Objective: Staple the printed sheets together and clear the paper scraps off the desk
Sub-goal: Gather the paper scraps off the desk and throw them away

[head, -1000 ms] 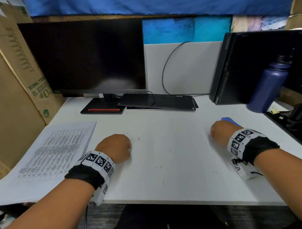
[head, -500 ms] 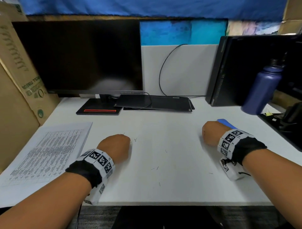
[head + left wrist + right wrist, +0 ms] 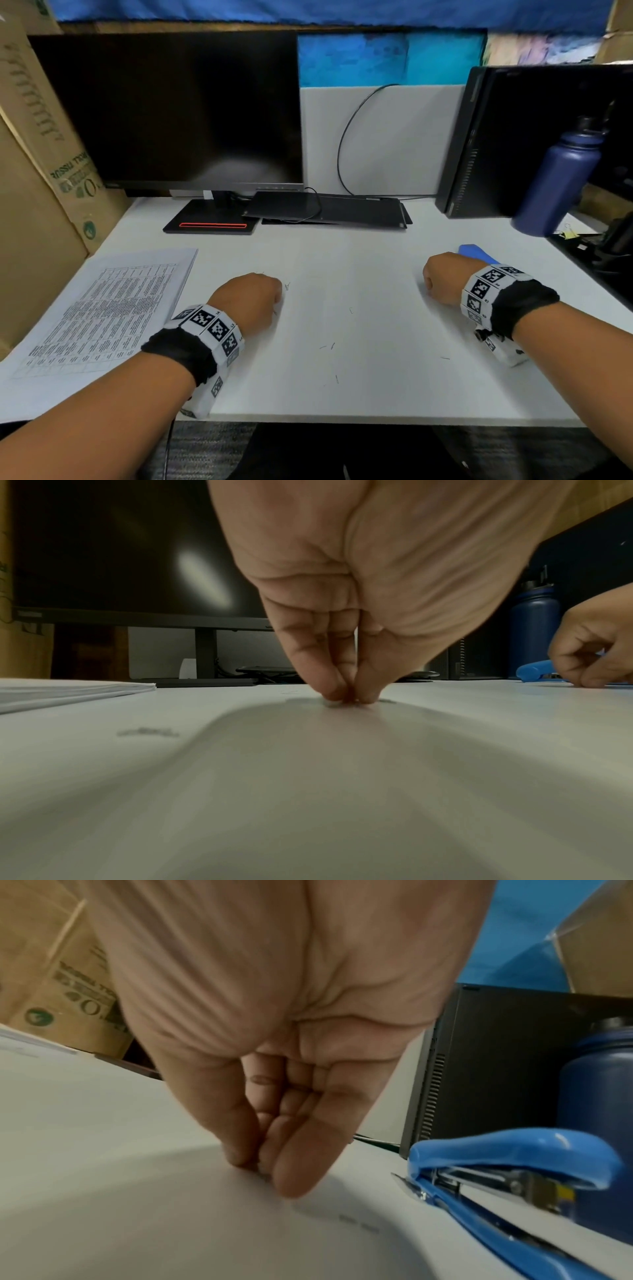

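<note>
I read everything off the white table [image 3: 376, 274]. The stack of white printed sheets [image 3: 113, 308] lies flat on its left part, long axis running away from me, just left of my left hand [image 3: 248, 301] and well apart from my right hand [image 3: 445, 281], so the left is nearer. The blue plastic stapler [image 3: 514, 1172] sits just beyond the right hand. Thin loose scraps [image 3: 332, 346] lie between the hands. Both hands have fingertips pinched together against the table; whether either holds a scrap I cannot tell.
</note>
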